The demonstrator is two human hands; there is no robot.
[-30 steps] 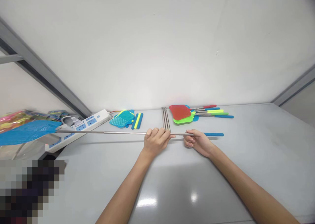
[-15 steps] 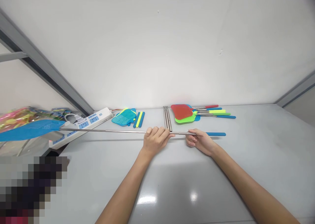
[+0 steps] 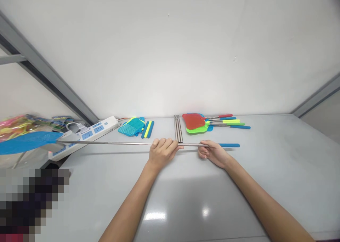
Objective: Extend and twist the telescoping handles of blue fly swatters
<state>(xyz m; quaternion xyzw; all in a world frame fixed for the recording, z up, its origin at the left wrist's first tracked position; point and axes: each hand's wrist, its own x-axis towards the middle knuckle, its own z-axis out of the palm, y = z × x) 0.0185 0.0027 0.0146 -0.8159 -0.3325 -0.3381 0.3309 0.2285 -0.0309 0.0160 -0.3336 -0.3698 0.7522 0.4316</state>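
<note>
A long fly swatter [image 3: 127, 143] with a blue paddle and a blue grip lies level across the view, its thin metal rod extended. My left hand [image 3: 163, 153] is closed around the middle of the rod. Close to the blue grip, my right hand [image 3: 212, 152] pinches the rod between thumb and fingers. Just behind my left hand lie several bare metal rods [image 3: 178, 128] side by side. Beyond my right hand is a pile of finished-looking swatters with a red paddle [image 3: 194, 121] on top and a green paddle [image 3: 198, 129] below it.
To the left lie several blue and yellow swatter paddles [image 3: 131, 126] and loose blue and yellow grips [image 3: 147, 129]. A white power strip [image 3: 108, 123] sits by the table's left edge, near plastic-wrapped items [image 3: 16, 127]. A white wall [image 3: 170, 65] rises behind the grey table [image 3: 278, 157].
The whole view has shifted slightly, so things sit a little farther left. Both hands keep the same hold on the fly swatter.
</note>
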